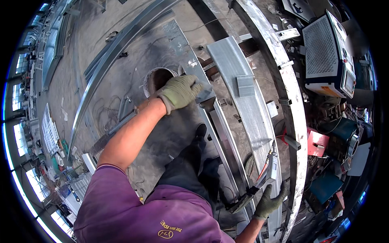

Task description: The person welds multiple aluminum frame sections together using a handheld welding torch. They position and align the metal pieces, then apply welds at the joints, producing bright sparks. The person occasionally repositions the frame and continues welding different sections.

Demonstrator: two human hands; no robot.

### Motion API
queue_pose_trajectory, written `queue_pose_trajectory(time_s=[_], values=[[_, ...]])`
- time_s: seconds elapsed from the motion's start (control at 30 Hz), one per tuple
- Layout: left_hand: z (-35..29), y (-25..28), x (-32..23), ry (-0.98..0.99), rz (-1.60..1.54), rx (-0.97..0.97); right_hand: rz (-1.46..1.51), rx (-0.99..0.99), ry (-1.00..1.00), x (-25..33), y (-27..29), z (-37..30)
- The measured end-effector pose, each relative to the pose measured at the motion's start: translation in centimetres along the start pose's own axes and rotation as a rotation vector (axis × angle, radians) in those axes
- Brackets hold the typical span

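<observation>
My left hand, in a grey-green work glove, has its fingers curled at the near end of a flat grey metal plate. The fingertips' grip on its edge is partly hidden. Lower right, my right hand, gloved alike, is spread with thumb and fingers apart over a long galvanized steel channel. Close by it, a handheld welding torch with a dark handle and cable lies along the channel. A small square metal piece sits on the channel's upper part.
A bucket stands on the floor beyond my left wrist. To the right runs a long curved steel beam. A white-and-blue machine and a red box stand past it. Another long steel profile arcs across the left.
</observation>
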State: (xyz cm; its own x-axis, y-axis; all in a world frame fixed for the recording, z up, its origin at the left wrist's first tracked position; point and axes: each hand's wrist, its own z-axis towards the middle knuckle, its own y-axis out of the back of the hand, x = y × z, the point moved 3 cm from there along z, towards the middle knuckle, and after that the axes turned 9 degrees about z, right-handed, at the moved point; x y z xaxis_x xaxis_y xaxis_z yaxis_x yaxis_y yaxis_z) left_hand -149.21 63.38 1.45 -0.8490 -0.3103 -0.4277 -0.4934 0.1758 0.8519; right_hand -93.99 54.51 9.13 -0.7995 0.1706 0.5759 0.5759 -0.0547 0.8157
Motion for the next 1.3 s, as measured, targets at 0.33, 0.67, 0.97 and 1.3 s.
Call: queue_pose_trajectory(time_s=[0.33,0.67,0.97,1.3], values=[[1.5,-2.3,-5.9,-0.106,0.249,0.381,0.193,0.398,0.233,13.5,-9.3,2.0],[-2.7,-7.3,-4.2,-0.061,0.152,0.109,0.058,0.645,0.190,11.5,-20.9,2.5],[-2.9,-8.0,-4.9,0.012,0.215,0.032,-0.201,0.849,0.249,11.4,-22.7,4.9],[-2.7,-7.8,-5.5,-0.023,0.311,0.014,-0.259,0.823,0.346,9.8,-23.3,5.0]])
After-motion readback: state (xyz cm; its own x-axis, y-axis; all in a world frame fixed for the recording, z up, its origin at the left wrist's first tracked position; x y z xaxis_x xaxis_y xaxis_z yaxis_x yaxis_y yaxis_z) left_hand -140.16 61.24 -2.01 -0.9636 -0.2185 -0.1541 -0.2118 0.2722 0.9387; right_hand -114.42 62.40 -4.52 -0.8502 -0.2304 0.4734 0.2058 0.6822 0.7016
